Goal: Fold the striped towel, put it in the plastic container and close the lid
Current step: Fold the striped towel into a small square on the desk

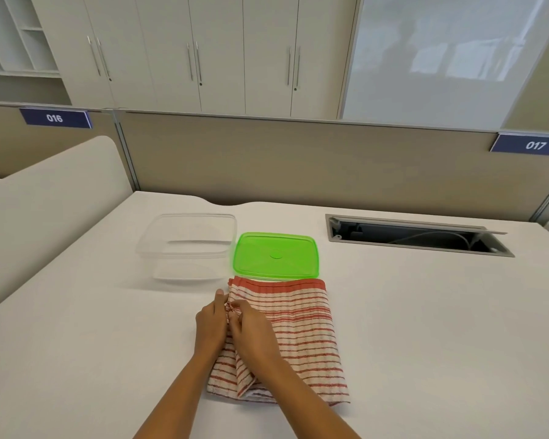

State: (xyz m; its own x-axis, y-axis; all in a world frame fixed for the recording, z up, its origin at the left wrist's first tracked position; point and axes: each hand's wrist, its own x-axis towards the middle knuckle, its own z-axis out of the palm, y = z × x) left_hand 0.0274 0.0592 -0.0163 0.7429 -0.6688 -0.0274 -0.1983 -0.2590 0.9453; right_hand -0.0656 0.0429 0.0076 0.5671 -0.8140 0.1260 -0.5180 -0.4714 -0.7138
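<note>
The red-and-cream striped towel (301,337) lies folded in a long rectangle on the white table, its far end just touching the green lid (276,255). The lid lies flat beside the clear plastic container (187,240), which stands open and empty to the lid's left. My left hand (210,324) and my right hand (251,327) meet at the towel's left edge, both pinching the fabric there. The right forearm crosses over the towel's near left part and hides it.
A recessed cable tray (419,237) with its flap raised sits at the back right of the table. A beige partition (298,160) runs along the table's far edge. A curved divider panel (45,217) stands on the left.
</note>
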